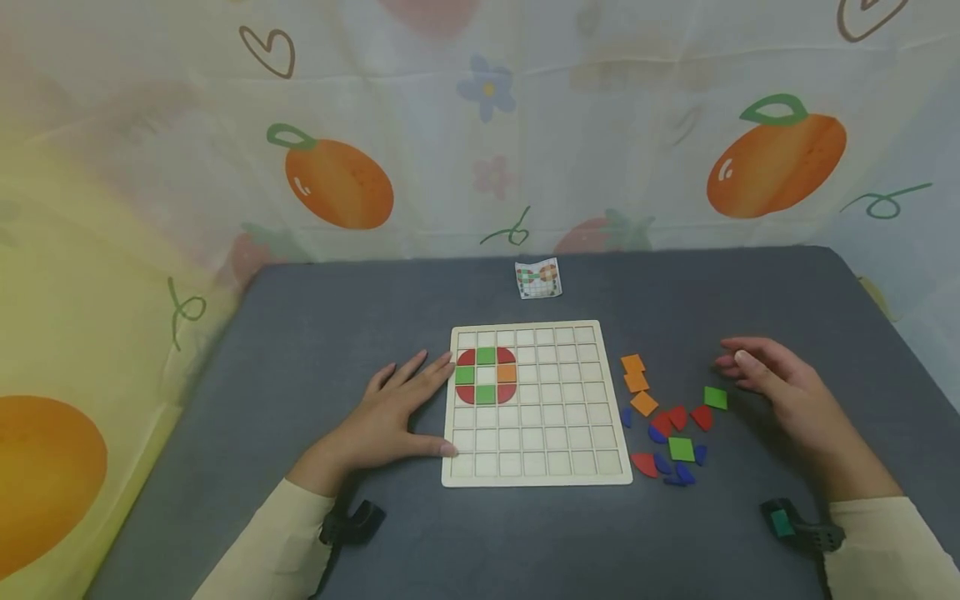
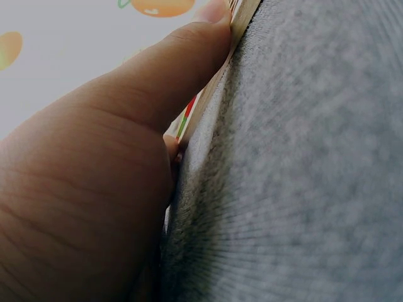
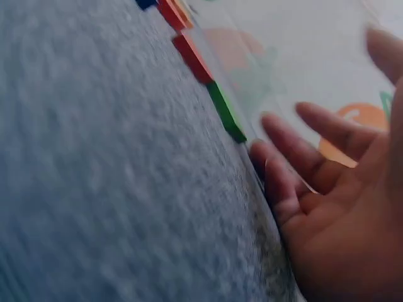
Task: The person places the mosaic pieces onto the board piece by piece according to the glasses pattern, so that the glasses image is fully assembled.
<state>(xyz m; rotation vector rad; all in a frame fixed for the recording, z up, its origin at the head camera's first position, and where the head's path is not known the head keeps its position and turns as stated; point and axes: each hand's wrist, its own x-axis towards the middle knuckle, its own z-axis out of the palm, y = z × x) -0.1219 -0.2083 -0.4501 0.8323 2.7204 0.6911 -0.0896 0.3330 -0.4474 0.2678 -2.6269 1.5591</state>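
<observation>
A cream grid board (image 1: pixel 540 421) lies flat on the table. In its upper left, red quarter-round pieces (image 1: pixel 466 394), green squares (image 1: pixel 486 356) and one orange square (image 1: pixel 506 372) form a ring. My left hand (image 1: pixel 386 421) rests spread at the board's left edge, thumb and fingertips touching the rim; the left wrist view shows the thumb (image 2: pixel 170 69) against the wooden edge. My right hand (image 1: pixel 787 392) hovers with relaxed, slightly bent fingers and holds nothing. Nearest to it lies a loose green square (image 1: pixel 716 397), also seen as a green block (image 3: pixel 225 112) in the right wrist view.
Right of the board lie orange squares (image 1: pixel 636 382), red quarter-rounds (image 1: pixel 702 417), a second green square (image 1: pixel 681 449) and several blue pieces (image 1: pixel 685 473). Behind the board sits a small printed card (image 1: pixel 538 278). A fruit-patterned cloth (image 1: pixel 427 167) hangs at the table's far edge.
</observation>
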